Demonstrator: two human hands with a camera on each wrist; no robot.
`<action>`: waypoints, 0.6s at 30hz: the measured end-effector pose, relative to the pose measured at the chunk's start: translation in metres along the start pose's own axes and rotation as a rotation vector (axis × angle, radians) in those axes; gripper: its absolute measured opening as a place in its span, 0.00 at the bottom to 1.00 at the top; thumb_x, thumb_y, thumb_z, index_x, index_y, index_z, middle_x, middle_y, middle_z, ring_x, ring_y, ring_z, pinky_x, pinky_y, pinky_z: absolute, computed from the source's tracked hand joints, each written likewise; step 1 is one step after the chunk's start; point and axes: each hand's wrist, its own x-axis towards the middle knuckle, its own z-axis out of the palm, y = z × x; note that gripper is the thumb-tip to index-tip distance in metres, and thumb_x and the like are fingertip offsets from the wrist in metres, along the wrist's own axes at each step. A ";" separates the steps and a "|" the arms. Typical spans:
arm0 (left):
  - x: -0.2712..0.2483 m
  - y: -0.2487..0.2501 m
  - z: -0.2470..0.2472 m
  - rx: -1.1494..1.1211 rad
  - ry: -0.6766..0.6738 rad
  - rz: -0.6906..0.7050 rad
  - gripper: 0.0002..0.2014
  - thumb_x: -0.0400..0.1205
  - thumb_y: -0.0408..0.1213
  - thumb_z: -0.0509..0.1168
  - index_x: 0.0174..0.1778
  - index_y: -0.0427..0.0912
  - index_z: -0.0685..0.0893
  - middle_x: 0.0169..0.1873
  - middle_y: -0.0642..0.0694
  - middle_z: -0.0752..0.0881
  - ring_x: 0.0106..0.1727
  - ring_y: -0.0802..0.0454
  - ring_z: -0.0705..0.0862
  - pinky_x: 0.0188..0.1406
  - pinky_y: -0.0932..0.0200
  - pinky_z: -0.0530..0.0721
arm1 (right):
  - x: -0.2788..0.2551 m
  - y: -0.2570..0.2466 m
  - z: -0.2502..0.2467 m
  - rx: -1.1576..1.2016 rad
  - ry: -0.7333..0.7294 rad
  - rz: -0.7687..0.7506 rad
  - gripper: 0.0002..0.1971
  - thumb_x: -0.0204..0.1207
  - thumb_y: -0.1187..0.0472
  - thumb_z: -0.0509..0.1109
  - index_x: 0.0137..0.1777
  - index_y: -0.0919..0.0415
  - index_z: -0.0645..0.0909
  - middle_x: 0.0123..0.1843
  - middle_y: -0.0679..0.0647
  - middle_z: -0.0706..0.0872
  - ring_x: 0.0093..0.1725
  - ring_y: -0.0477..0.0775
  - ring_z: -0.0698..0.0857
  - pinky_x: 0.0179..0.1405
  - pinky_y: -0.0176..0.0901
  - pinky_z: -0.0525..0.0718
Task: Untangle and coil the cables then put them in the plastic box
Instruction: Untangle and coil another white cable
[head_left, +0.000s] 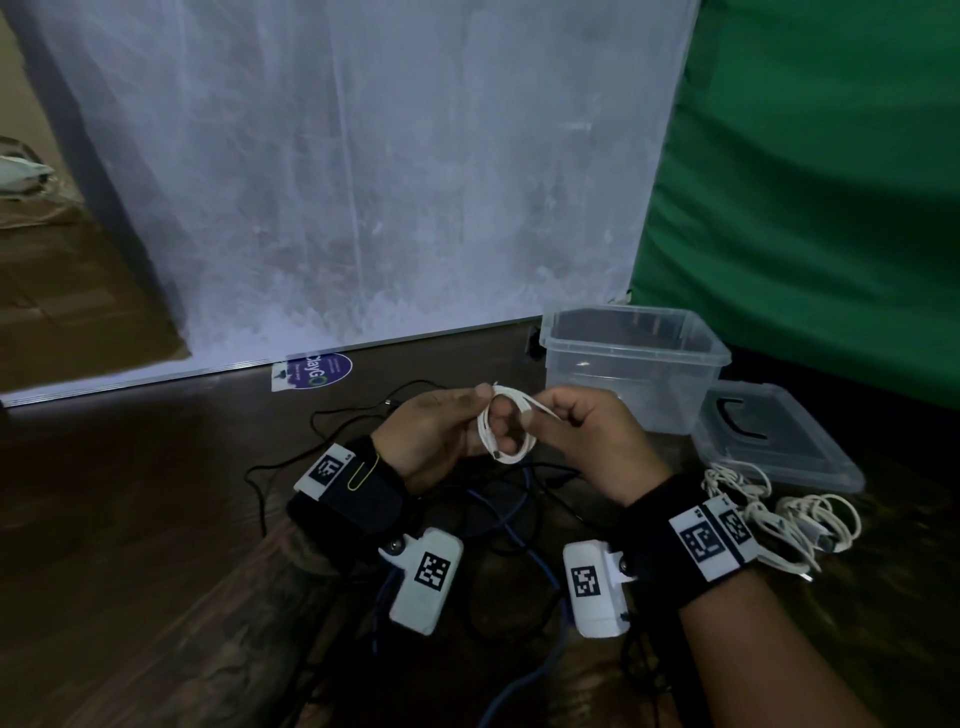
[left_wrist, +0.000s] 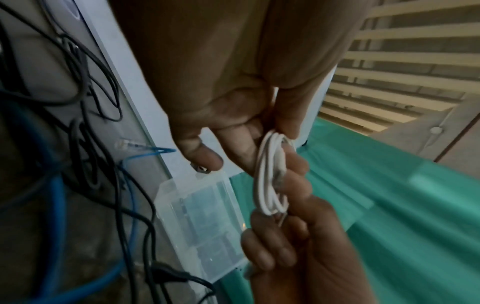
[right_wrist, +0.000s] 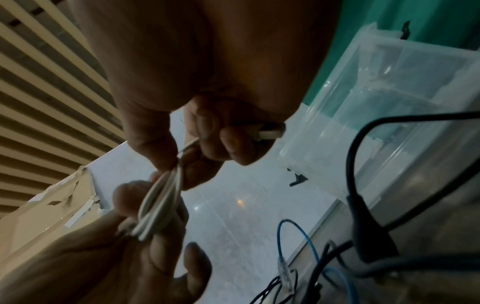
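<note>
A thin white cable (head_left: 506, 434) is wound into a small coil and held in the air between both hands. My left hand (head_left: 480, 408) pinches the coil's left side with thumb and fingers. My right hand (head_left: 551, 415) pinches the loose end beside the coil. In the right wrist view the cable's white plug (right_wrist: 270, 134) sticks out of that hand's curled fingers. The left wrist view shows the coil (left_wrist: 270, 181) edge-on between the two hands. The clear plastic box (head_left: 631, 317) stands open just behind and right of the hands.
The box's clear lid (head_left: 779, 447) lies flat to its right. A heap of tangled white cables (head_left: 779, 519) lies by my right wrist. Black cables (head_left: 291, 457) and a blue cable (head_left: 524, 545) sprawl on the dark floor under my hands. A white panel (head_left: 337, 182) and a green cloth (head_left: 831, 182) stand behind.
</note>
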 end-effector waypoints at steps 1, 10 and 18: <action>0.000 -0.001 0.002 -0.033 0.001 -0.017 0.15 0.84 0.38 0.57 0.42 0.32 0.84 0.30 0.41 0.81 0.31 0.47 0.80 0.36 0.58 0.82 | 0.000 0.000 0.001 -0.007 0.006 -0.012 0.06 0.79 0.64 0.74 0.40 0.58 0.88 0.33 0.59 0.86 0.34 0.48 0.80 0.38 0.43 0.78; 0.013 -0.007 0.000 -0.011 0.241 0.098 0.16 0.88 0.38 0.52 0.35 0.38 0.73 0.23 0.49 0.64 0.23 0.57 0.61 0.21 0.66 0.59 | 0.000 0.003 0.003 0.064 -0.105 0.059 0.13 0.81 0.71 0.68 0.51 0.53 0.89 0.46 0.50 0.93 0.46 0.45 0.88 0.51 0.35 0.84; 0.008 -0.012 0.003 0.067 0.146 0.040 0.17 0.89 0.37 0.51 0.36 0.36 0.74 0.21 0.51 0.67 0.23 0.60 0.61 0.21 0.68 0.57 | 0.002 0.006 -0.002 0.301 0.085 0.212 0.09 0.82 0.67 0.69 0.50 0.56 0.90 0.42 0.56 0.93 0.40 0.51 0.89 0.43 0.42 0.83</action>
